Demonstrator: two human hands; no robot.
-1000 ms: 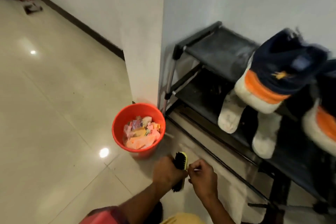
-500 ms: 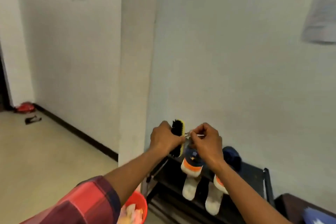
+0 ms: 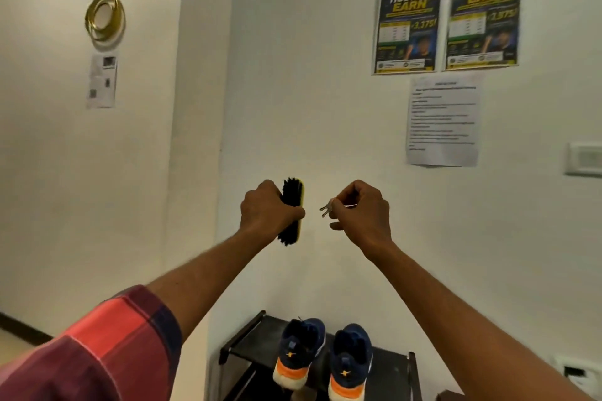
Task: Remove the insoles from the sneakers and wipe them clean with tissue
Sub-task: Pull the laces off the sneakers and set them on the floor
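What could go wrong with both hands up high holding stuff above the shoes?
The small metal piece is only pinched by the right hand, so it might slip and drop toward the sneakers below. The left hand grips the brush, so both hands are full; pulling out insoles probably means putting something down first.

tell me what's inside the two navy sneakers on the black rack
Only dark openings show in the two navy sneakers with orange-and-white heels, standing on the black shoe rack. Whether insoles are inside is hidden by the collars.

red plaid short sleeve (image 3: 107,335), bare forearms
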